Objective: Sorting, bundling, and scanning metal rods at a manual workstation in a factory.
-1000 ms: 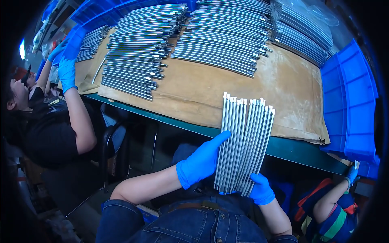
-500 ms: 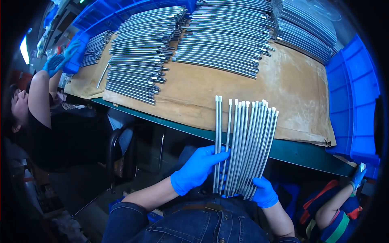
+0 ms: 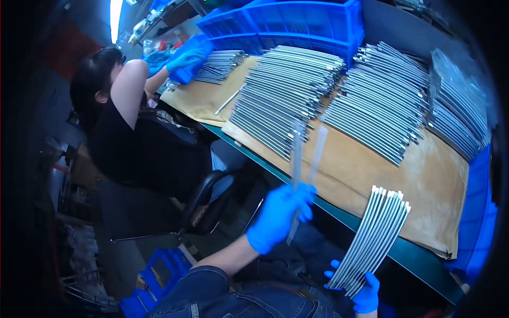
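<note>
My left hand [image 3: 278,214], in a blue glove, is closed around a few slim metal rods [image 3: 297,159], which stand nearly upright and are smeared by motion. In my gloved right hand [image 3: 367,294] is a fanned bundle of similar metal rods [image 3: 374,236], gripped near the lower ends. Their pale tips lean over the table's front edge. The two hands are well apart. Beyond my left hand, a large stack of metal rods [image 3: 286,100] lies on the brown table covering [image 3: 429,183], with a second stack of rods [image 3: 376,108] to its right.
More rods [image 3: 458,116] lie at the far right, partly under clear plastic. Blue bins [image 3: 302,21] line the back, and a blue bin wall [image 3: 477,201] borders the right. At left sits a co-worker [image 3: 143,159], gloved hands at a small blue bin [image 3: 185,71]. One loose rod [image 3: 230,99] lies nearby.
My left hand has moved away from the bundle with a few rods in it. The bundle in my right hand is thinner and tilts more to the right. The view has swung left.
</note>
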`<state>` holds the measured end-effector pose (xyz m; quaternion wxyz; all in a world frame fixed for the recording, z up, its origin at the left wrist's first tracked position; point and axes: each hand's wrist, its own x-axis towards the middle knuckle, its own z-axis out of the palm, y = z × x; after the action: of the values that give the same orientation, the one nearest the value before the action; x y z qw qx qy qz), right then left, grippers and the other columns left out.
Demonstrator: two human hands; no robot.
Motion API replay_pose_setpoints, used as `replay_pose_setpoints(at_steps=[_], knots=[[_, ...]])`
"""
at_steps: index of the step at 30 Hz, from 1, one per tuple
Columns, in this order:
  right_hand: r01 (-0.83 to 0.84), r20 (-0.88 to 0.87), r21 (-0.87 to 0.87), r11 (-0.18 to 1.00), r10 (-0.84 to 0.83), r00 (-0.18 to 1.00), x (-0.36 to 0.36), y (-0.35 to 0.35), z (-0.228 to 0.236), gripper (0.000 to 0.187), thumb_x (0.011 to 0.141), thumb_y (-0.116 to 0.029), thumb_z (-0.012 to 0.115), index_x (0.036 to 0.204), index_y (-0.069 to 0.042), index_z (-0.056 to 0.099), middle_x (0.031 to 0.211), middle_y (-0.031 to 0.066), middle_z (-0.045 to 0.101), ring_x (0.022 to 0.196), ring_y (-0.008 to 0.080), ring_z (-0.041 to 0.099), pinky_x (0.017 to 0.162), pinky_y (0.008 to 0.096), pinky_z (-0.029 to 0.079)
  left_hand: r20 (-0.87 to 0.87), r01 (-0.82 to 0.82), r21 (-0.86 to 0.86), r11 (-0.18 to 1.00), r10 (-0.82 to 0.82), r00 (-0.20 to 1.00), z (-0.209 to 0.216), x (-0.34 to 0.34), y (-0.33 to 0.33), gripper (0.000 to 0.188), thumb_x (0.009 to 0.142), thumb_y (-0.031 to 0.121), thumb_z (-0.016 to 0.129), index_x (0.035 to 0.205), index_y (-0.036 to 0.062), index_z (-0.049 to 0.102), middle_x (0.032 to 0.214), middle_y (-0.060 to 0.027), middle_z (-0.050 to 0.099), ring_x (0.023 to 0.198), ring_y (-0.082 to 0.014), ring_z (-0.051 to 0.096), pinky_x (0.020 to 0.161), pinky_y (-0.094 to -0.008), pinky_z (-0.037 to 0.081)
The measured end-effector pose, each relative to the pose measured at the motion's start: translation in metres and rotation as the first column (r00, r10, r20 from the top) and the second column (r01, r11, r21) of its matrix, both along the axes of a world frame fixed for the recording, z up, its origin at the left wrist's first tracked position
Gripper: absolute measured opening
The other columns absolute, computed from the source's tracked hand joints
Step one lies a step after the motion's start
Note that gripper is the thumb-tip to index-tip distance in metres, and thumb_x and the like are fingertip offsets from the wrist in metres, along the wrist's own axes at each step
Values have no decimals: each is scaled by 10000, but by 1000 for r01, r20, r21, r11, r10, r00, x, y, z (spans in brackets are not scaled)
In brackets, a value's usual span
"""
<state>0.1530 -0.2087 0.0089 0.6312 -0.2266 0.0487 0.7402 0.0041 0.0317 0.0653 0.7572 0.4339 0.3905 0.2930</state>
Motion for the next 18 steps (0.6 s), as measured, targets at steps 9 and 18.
replay_pose_setpoints(at_steps=[9, 18], knots=[[-54, 140, 45, 998, 47, 989, -6, 0, 10, 822, 793, -454, 519, 1393, 23, 223, 1388, 308, 277, 1236, 513, 321, 964, 641, 295, -486, 228, 870, 438, 680, 548, -32, -138, 266, 133, 832, 114, 564, 893, 8, 617, 716, -52, 597, 540, -108, 534, 496, -223, 414], [-21, 66, 64, 998, 16, 998, -3, -1, 10, 799, 824, -442, 492, 1399, 35, 210, 1416, 283, 249, 1267, 492, 288, 1024, 588, 256, -89, -304, 446, 842, 380, 921, -3, -69, 191, 119, 824, 49, 523, 907, -1, 592, 720, -67, 587, 520, -110, 513, 457, -206, 388]])
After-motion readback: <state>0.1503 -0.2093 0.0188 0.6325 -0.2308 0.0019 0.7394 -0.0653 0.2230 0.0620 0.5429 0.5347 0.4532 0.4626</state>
